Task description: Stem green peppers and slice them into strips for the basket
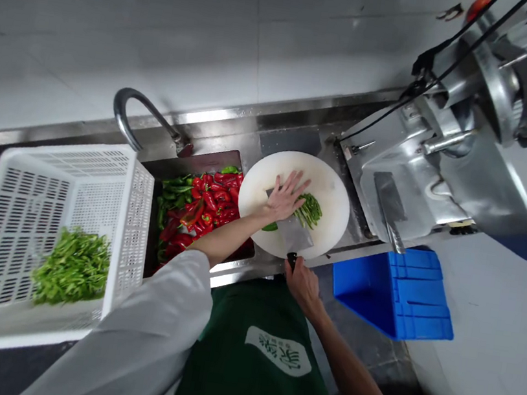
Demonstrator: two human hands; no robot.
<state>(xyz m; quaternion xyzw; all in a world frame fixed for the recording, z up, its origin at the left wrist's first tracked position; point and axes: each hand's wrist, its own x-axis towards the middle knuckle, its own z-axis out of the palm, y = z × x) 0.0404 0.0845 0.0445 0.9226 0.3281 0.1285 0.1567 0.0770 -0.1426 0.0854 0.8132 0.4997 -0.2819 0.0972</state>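
Observation:
My right hand grips the black handle of a cleaver, whose broad blade lies over the round white cutting board. With fingers spread, my left hand rests palm down over the far part of the blade, hiding some of it. Beside its fingertips, on the right, lies a small bunch of chopped green vegetable. A smaller green piece shows to the left of the blade, partly covered by my left wrist.
Left of the board, a sink holds red peppers and green peppers below a curved faucet. A white plastic basket contains leafy greens. At right stand a metal slicing machine, bearing another cleaver, and a blue crate.

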